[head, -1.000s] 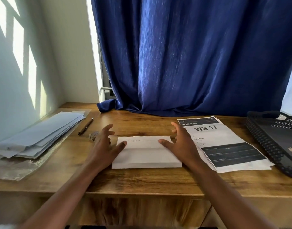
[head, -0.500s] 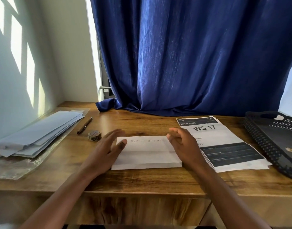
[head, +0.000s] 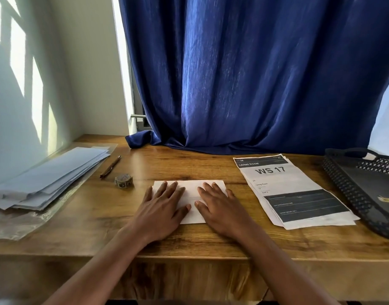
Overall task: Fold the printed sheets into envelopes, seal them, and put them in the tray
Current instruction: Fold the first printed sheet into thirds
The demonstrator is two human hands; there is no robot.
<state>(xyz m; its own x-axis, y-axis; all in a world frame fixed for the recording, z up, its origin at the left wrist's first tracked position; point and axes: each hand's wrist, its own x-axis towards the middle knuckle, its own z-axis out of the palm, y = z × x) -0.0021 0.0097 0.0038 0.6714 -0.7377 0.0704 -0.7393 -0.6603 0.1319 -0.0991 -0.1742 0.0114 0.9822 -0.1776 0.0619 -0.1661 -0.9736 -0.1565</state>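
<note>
A folded white sheet (head: 192, 188) lies flat on the wooden desk in front of me. My left hand (head: 161, 208) presses palm-down on its left half, fingers spread. My right hand (head: 221, 208) presses flat on its right half. Both hands cover most of the sheet; neither grips it. A stack of printed sheets (head: 292, 190), headed "WS 17", lies to the right. Pale blue envelopes (head: 46, 177) are piled at the left on a clear plastic wrapper. The black mesh tray (head: 352, 190) stands at the far right with a small yellow item inside.
A roll of stickers (head: 124, 181) and a dark pen (head: 110, 166) lie between the envelopes and the folded sheet. A blue curtain (head: 244, 84) hangs down onto the back of the desk. The desk's front edge (head: 189, 257) runs just below my wrists.
Both hands have moved inward from the sheet's side edges and now lie flat on top of it, pressing it down. The view has shifted slightly.
</note>
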